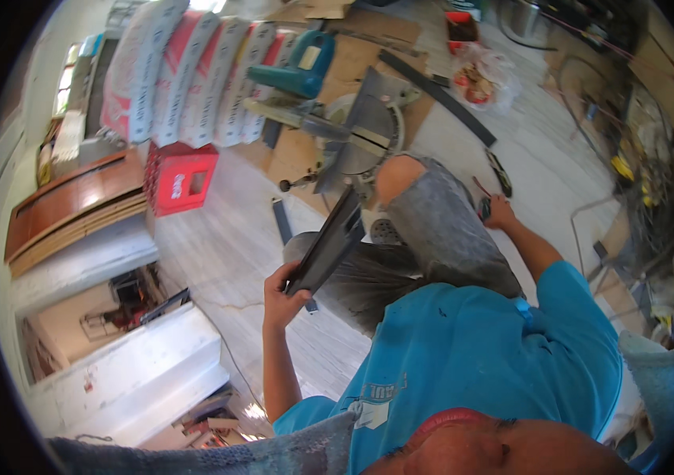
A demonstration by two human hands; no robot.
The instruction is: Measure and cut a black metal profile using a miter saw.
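My left hand (281, 293) is closed around the lower end of a dark metal channel (329, 241), which slants up and away over my left knee. Down beside my right leg, my right hand (498, 212) is closed on a small dark tool with a reddish part, too small to name exactly. Just beyond that hand, a dark slim tool (500, 174) lies on the floor. In front of my knees stands a miter saw (353, 142) with a teal motor housing (313, 63), resting on cardboard.
A long dark strip (440, 95) lies right of the saw, and a shorter one (282, 222) lies left. A red crate (181, 180) and stacked sacks (194, 79) stand at left. A plastic bag (483, 79) sits far right; tangled cables (653, 182) cover the right side.
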